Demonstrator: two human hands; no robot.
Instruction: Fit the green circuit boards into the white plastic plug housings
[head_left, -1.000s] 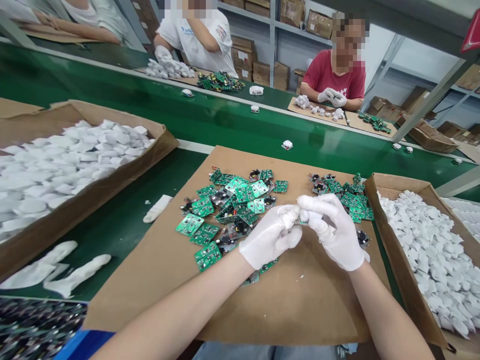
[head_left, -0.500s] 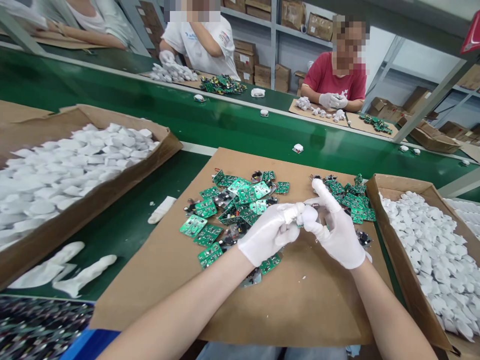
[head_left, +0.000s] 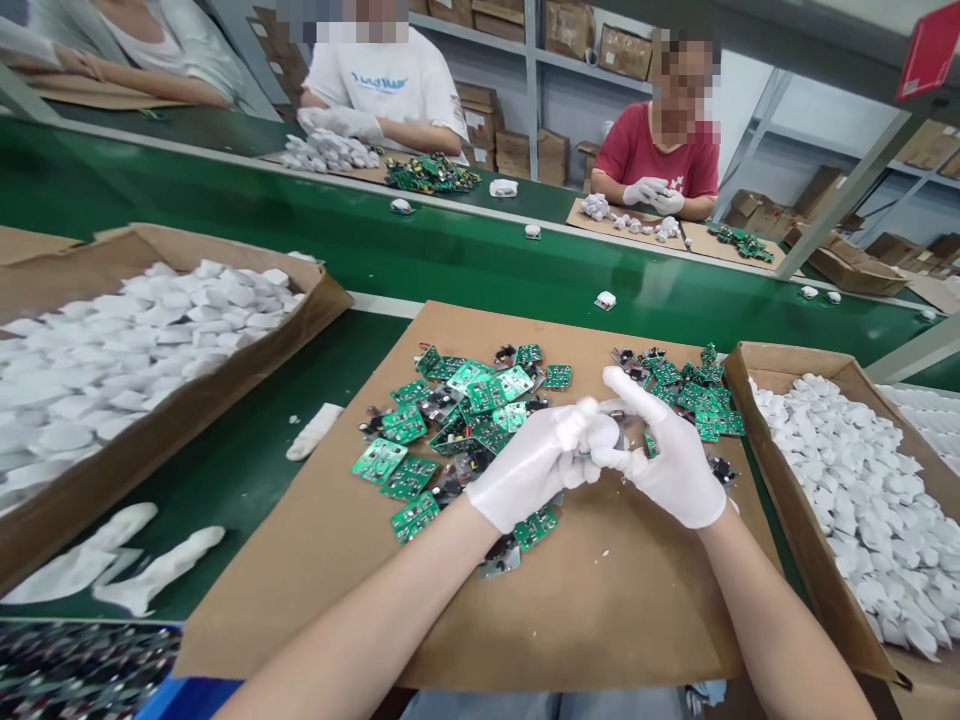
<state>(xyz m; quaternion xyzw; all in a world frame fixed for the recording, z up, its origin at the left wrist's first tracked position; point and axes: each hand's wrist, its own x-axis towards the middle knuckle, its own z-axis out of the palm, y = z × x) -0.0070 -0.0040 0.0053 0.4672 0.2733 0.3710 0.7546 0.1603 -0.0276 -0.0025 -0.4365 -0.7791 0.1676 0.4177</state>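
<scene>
- A small white rounded piece with a dark part point(head_left: 604, 434) is between the two hands, above the tan cardboard sheet point(head_left: 600, 620).
- The white-gloved left hand point(head_left: 529, 460) pinches it; the white-gloved right hand point(head_left: 667, 450) touches it, thumb and forefinger spread wide.
- Green square circuit boards point(head_left: 487, 392) lie heaped beside the left hand; a smaller green board pile point(head_left: 701, 400) lies behind the right.
- Brown cardboard trays of white pieces stand left point(head_left: 247, 370) and right point(head_left: 802, 520).
- Across the green conveyor belt point(head_left: 480, 265), a co-worker's white shirt point(head_left: 382, 80) bears blue lettering, too blurred to read.
</scene>
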